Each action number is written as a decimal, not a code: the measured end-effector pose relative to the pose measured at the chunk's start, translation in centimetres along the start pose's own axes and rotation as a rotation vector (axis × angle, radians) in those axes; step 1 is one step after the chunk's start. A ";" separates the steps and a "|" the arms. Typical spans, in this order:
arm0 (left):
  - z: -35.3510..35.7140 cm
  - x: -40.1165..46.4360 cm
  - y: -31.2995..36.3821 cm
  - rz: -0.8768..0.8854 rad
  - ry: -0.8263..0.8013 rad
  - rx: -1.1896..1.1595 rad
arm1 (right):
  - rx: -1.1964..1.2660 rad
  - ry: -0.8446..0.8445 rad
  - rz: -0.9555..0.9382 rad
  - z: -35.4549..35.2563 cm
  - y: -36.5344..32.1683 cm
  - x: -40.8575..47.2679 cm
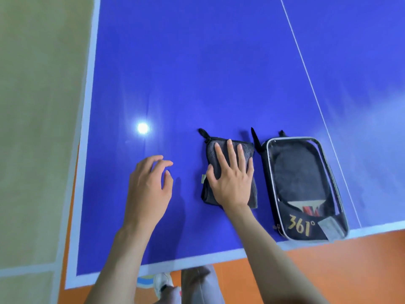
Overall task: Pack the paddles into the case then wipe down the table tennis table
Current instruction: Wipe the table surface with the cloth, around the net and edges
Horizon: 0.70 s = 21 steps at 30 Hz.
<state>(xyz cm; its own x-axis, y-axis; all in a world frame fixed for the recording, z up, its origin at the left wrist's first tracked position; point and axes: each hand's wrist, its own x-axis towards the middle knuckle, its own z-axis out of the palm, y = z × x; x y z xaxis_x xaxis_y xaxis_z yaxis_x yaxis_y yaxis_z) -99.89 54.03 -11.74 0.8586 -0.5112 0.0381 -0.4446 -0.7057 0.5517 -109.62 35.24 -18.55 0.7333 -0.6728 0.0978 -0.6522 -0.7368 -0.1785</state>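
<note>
The left hand [149, 189] hovers over bare blue worktop [197, 73], its fingers [163, 163] loosely curled and holding nothing. Just right of it, the right hand [232, 178] lies flat on a folded grey cloth [210, 189], fingers spread and straight, pressing it down. The cloth looks soft and light, likely to bunch or slide, so a flat palm over its middle should drive it best; pinching 1 edge would let it unfold. Beside the cloth, not quite touching, lies the case [306, 229] near the worktop's near edge, with a paddle [295, 172] visible through its clear panel. Whether a 2nd paddle sits beneath cannot be told. Packing looks done; wiping seems about to start.
</note>
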 end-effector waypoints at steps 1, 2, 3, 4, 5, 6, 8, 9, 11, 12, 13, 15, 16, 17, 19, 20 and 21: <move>0.3 1.0 0.2 -0.007 0.006 -0.005 | 0.001 -0.009 -0.006 0.3 0.0 2.0; 0.7 2.1 0.4 -0.011 0.011 -0.008 | 0.009 -0.017 -0.011 0.6 -0.1 4.0; 1.1 3.1 0.7 -0.012 0.012 -0.008 | 0.016 -0.021 -0.016 0.9 -0.2 6.1; 1.5 4.2 1.0 -0.009 0.011 -0.006 | 0.018 -0.024 -0.024 1.1 -0.3 8.1; 2.0 5.1 1.3 0.002 0.007 0.000 | 0.016 -0.025 -0.033 1.4 -0.5 10.0; 2.5 6.0 1.6 0.016 0.002 0.007 | 0.014 -0.024 -0.042 1.7 -0.7 11.8; 3.4 8.1 2.1 0.029 -0.003 0.013 | 0.018 -0.020 -0.058 2.3 -1.2 15.6; 3.9 9.2 2.2 0.023 -0.001 0.015 | 0.022 -0.018 -0.067 2.6 -1.4 17.5; 4.7 11.4 2.6 0.001 0.001 0.023 | 0.032 -0.016 -0.086 3.2 -1.9 21.5; 5.0 12.5 2.7 -0.013 -0.001 0.023 | 0.035 -0.017 -0.094 3.5 -2.2 23.6; 5.3 13.6 2.9 -0.031 -0.005 0.016 | 0.037 -0.018 -0.101 3.8 -2.6 25.6; 5.6 15.8 3.2 -0.065 -0.019 -0.003 | 0.043 -0.031 -0.110 4.5 -3.4 29.5; 5.8 16.8 3.4 -0.072 -0.028 -0.007 | 0.043 -0.039 -0.114 4.7 -3.8 31.3; 5.9 17.7 3.6 -0.073 -0.034 -0.008 | 0.042 -0.043 -0.123 4.9 -4.1 33.0; 6.1 19.3 3.9 -0.076 -0.042 0.003 | 0.045 -0.055 -0.151 5.3 -4.8 36.2; 6.3 20.0 4.1 -0.075 -0.045 0.011 | 0.055 -0.063 -0.165 5.5 -5.1 37.8; 6.4 20.6 4.2 -0.073 -0.048 0.019 | 0.065 -0.066 -0.171 5.7 -5.5 39.3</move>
<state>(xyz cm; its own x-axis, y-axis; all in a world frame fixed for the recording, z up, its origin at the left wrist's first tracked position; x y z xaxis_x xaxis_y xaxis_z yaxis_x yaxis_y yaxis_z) -85.73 37.44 -14.02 0.8758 -0.4808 -0.0416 -0.3866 -0.7505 0.5359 -76.11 13.17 -19.28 0.8449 -0.5306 0.0681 -0.5046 -0.8328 -0.2279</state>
